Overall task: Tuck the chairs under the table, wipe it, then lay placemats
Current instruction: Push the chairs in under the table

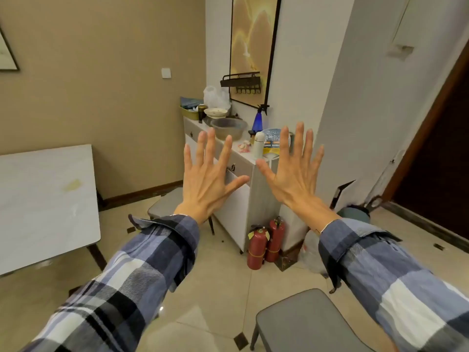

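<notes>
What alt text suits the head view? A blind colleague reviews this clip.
A person's left hand and right hand are spread open, holding nothing. A white table stands left, a grey chair sits untucked below, a cluttered cabinet behind.

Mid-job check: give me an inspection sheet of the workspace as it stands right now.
Surface: white marble-look table top at left, yellowish smear on it, no placemats.
Job's things: two grey cushioned chairs, near chair and far chair, both standing out on the floor.
Clutter: white sideboard crowded with bowls, blue spray bottle, white flask.
Hands: left hand and right hand spread flat, empty.
Cables: nothing seen.
Surroundings: two red fire extinguishers on the beige tiled floor.
</notes>
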Action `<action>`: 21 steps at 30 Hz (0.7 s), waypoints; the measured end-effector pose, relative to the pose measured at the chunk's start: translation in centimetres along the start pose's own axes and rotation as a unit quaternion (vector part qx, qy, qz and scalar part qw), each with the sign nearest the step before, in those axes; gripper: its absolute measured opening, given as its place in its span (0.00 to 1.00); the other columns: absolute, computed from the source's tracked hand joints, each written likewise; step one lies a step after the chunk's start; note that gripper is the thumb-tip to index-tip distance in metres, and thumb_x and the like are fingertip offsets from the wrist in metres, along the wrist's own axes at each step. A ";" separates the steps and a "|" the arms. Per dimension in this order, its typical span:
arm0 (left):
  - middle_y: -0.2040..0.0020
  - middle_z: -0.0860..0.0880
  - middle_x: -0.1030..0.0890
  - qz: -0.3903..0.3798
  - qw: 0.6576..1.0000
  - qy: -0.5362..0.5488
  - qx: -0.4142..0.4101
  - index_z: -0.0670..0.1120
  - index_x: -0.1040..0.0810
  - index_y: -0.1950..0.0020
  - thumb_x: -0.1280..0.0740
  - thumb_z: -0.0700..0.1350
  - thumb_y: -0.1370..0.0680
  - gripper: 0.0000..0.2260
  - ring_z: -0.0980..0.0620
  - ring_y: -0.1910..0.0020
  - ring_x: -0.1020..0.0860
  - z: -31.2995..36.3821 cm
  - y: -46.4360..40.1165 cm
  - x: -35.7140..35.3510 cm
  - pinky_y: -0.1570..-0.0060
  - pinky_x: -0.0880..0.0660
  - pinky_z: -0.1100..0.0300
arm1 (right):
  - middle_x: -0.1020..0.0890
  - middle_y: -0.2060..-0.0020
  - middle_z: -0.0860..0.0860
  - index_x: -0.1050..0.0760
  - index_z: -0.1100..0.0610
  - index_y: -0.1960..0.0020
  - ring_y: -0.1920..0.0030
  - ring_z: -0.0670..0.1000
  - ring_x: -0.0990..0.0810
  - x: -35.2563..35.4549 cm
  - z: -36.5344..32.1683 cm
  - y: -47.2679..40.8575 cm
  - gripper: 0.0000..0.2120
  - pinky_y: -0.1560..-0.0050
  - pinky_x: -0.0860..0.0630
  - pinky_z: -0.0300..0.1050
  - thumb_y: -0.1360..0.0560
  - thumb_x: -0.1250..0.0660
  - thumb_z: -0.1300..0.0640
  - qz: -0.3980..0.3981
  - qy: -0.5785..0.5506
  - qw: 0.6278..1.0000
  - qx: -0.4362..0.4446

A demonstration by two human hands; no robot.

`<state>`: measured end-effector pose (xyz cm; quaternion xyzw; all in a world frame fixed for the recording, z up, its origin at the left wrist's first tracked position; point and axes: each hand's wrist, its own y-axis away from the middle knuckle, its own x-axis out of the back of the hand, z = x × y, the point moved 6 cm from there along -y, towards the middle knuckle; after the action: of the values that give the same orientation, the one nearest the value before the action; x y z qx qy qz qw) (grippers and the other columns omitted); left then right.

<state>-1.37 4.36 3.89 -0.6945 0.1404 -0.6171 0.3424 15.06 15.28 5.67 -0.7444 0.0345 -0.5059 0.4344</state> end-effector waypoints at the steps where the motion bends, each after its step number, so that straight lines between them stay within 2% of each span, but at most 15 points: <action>1: 0.19 0.41 0.61 -0.016 1.000 -0.004 0.010 0.53 0.60 0.19 0.55 0.75 0.24 0.42 0.41 0.20 0.61 -0.4 0.3 -0.2 0.24 0.57 0.36 | 0.62 0.21 0.57 0.64 0.50 0.21 0.22 0.60 0.63 -0.4 -0.6 0.1 0.43 0.27 0.61 0.68 0.25 0.55 0.27 -0.010 -0.003 1.000 -0.003; 8: 0.19 0.41 0.57 -0.091 0.995 -0.024 0.045 0.52 0.57 0.18 0.59 0.73 0.22 0.38 0.43 0.20 0.61 -3.2 2.0 -5.1 0.23 0.57 0.38 | 0.62 0.21 0.55 0.63 0.51 0.20 0.22 0.58 0.63 -5.9 -2.1 0.3 0.41 0.25 0.57 0.66 0.22 0.48 0.33 -0.080 -0.049 0.995 0.033; 12: 0.19 0.39 0.52 -0.126 0.989 -0.009 0.071 0.51 0.54 0.18 0.57 0.71 0.21 0.37 0.40 0.20 0.55 -3.0 2.4 -8.1 0.23 0.52 0.39 | 0.58 0.21 0.57 0.58 0.52 0.20 0.21 0.60 0.60 -9.2 -1.6 -0.1 0.40 0.24 0.55 0.64 0.21 0.45 0.36 -0.113 -0.053 0.991 0.054; 21: 0.20 0.38 0.47 -0.190 0.969 -0.039 0.153 0.47 0.48 0.19 0.55 0.69 0.20 0.36 0.39 0.20 0.51 -4.4 1.5 -16.0 0.23 0.50 0.39 | 0.58 0.21 0.58 0.56 0.51 0.20 0.22 0.61 0.60 -18.1 0.1 -3.4 0.39 0.25 0.56 0.65 0.22 0.41 0.37 -0.171 -0.071 0.979 0.081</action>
<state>-8.35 11.83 -9.30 -0.6711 -0.1035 -0.6576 0.3264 5.01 26.33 -5.14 -0.7354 -0.1655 -0.5199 0.4019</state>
